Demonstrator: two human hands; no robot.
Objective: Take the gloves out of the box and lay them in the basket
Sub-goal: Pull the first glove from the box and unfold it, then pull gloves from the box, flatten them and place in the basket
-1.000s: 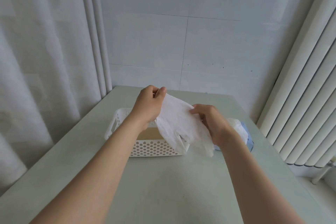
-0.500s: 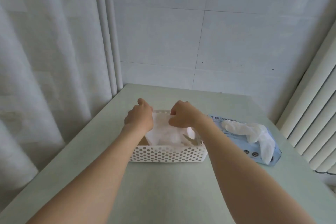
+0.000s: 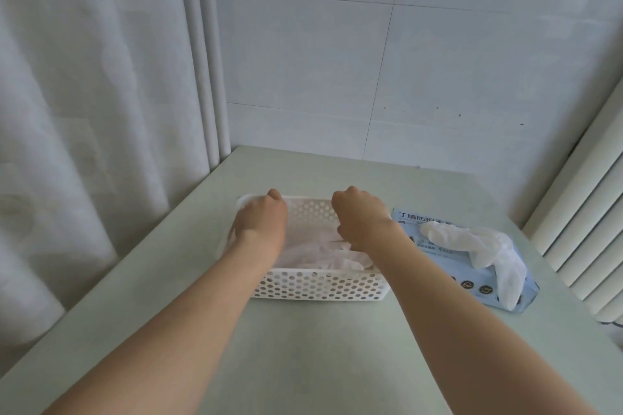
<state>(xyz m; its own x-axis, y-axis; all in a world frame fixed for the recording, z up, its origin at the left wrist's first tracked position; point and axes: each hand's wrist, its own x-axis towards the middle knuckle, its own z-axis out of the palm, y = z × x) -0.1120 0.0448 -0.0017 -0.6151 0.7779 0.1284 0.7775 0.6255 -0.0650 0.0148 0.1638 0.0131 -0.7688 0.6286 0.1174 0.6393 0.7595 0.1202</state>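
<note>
In perforated basket (image 3: 320, 286) at desk (image 3: 320, 354) centre: white glove (image 3: 320, 254), spread to lie flat. Over it, left hand (image 3: 259, 222) and right hand (image 3: 362, 222), fingers curled under, grip hidden. Beside basket's right end: glove box (image 3: 472, 283), next glove (image 3: 472, 241) protruding, ready.

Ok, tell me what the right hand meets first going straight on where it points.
The right hand points down into the basket, so first the white glove lying there; it may already touch it, depth unclear.
</note>
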